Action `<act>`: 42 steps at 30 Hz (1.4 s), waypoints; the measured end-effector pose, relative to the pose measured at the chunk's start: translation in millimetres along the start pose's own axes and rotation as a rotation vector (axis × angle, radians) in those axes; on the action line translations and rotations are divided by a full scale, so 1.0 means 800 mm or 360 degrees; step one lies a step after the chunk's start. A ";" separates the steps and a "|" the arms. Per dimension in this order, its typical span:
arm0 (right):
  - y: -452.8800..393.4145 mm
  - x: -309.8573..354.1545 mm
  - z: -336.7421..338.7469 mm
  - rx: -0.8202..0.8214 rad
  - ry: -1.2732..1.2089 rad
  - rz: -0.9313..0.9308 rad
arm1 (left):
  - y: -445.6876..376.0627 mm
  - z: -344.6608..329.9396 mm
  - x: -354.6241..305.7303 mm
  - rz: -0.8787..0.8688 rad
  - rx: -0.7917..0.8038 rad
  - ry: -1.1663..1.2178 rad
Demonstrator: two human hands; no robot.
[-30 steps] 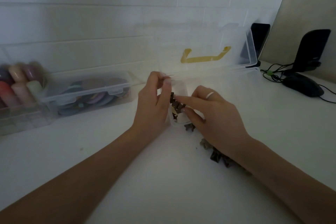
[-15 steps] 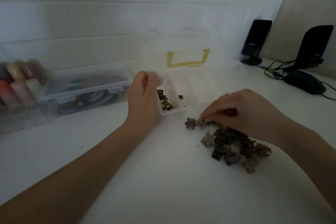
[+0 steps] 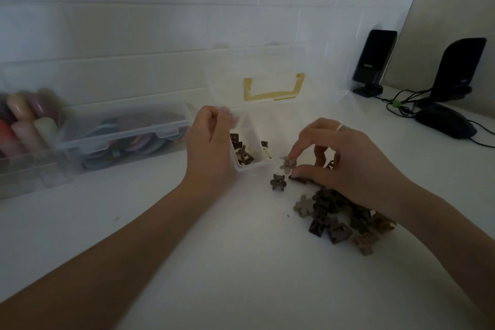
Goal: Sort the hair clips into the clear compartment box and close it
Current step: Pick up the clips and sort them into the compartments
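Clear compartment box point(image 3: 242, 166) sits open on white table point(image 3: 214, 262), lid with yellow handle point(image 3: 273, 88) raised behind. Box's left edge is gripped by left hand point(image 3: 211, 153); several dark clips point(image 3: 242, 151) lie in its near-left compartment. A tan clip point(image 3: 286, 163) is pinched by right hand point(image 3: 345, 161) just above clip pile point(image 3: 340, 220). One dark clip point(image 3: 278, 181) lies apart beside box.

Two black speakers point(image 3: 374, 61), mouse point(image 3: 444, 124); left bin point(image 3: 123, 136) holds discs, perhaps.

Clip pile point(image 3: 340, 218) right of compartment box point(image 3: 250, 147) — speakers point(image 3: 373, 61) behind.
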State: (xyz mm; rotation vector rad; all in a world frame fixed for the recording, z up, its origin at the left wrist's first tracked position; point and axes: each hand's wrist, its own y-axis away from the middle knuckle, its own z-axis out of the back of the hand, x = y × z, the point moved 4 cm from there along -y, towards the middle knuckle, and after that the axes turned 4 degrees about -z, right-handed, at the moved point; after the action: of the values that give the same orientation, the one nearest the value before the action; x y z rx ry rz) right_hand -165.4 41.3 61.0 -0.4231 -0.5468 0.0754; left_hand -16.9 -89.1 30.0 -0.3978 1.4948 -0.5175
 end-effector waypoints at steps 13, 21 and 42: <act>0.006 0.005 -0.005 -0.0220 -0.0209 -0.0052 | 0.009 -0.003 -0.017 -0.0228 0.0124 -0.0047; 0.005 0.004 -0.003 -0.0403 -0.0127 0.0057 | 0.019 -0.007 -0.031 -0.0407 0.0244 -0.0108; 0.007 -0.013 -0.001 -0.0537 0.0010 -0.0050 | 0.014 -0.007 -0.026 -0.0515 0.0335 -0.0157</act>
State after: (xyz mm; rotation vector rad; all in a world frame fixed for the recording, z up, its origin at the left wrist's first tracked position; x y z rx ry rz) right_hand -173.9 44.3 52.7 -0.7428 -0.5616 -0.0496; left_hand -21.4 -68.2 40.6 -0.4949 1.2717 -0.8902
